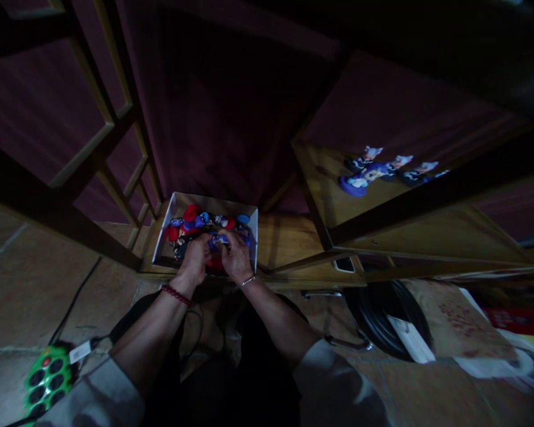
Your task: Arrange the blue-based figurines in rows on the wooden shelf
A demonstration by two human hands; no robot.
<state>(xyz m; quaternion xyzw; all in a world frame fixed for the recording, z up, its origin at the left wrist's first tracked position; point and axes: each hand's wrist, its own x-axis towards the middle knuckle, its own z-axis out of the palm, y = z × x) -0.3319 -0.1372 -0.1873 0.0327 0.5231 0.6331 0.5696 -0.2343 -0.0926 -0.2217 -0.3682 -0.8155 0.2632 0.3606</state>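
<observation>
An open white-sided box (161,236) sits on the low wooden shelf and holds several small red, blue and black figurines (191,213). Both of my hands reach into it. Between them is a small blue-and-white figurine (219,239). My right hand (237,256) has its fingers closed around the figurine from the right. From the left, my left hand (196,254) meets it with bent fingers; its fingertips are partly hidden in the dim light.
On a raised wooden shelf (324,207) to the right stand several more figurines (367,172). A wooden lattice (129,130) rises at the left. A phone-like object (344,265) lies on the lower shelf. A green power strip (48,379) and a black coil (382,314) are on the floor.
</observation>
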